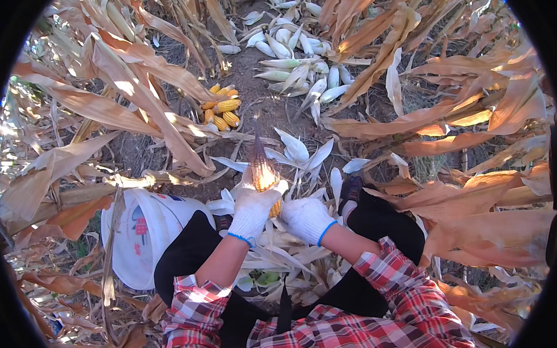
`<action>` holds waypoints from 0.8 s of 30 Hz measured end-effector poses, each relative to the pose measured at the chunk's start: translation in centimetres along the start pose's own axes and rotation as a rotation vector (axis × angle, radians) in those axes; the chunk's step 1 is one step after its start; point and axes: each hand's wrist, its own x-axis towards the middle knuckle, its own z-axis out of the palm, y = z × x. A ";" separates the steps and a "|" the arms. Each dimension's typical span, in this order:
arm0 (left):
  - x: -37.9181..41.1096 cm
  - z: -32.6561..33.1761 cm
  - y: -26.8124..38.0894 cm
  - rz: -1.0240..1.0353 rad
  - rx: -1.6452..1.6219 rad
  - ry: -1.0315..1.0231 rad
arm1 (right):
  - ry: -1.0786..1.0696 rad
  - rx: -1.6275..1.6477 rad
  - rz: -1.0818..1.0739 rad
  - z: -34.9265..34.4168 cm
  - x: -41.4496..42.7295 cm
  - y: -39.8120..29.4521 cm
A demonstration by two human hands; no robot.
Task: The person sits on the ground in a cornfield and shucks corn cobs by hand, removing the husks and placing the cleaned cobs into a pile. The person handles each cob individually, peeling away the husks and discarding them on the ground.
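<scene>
My left hand (255, 207), in a white knit glove with a blue cuff, is wrapped around an ear of corn (264, 176). Its yellow kernels are bare and dark silk trails from the far tip. Just right of the ear's lower end is my right hand (307, 219), gloved alike, with its fingers curled at the base. Whether it grips the stalk end or husk there is hidden by the glove. Pale stripped husks (296, 150) lie on the soil beyond my hands, and more loose husks (281, 256) are heaped between my legs.
A white plastic bucket (179, 219) lies on its side by my left leg. Several husked yellow ears (223, 109) are piled ahead on the left. A larger heap of ears in husk (297, 53) lies farther off. Dry corn stalks and leaves (451, 122) crowd both sides.
</scene>
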 end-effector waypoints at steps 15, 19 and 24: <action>-4.1 -2.0 3.2 0.171 0.227 -0.428 | 0.325 1.231 -0.167 -2.9 -0.7 4.0; -5.3 -1.5 2.6 -0.231 -0.184 -0.551 | 0.166 1.475 -0.080 -4.2 -1.6 3.6; -7.1 -0.6 2.7 -0.441 -0.527 -0.591 | 0.017 1.760 -0.207 -4.9 -3.2 3.0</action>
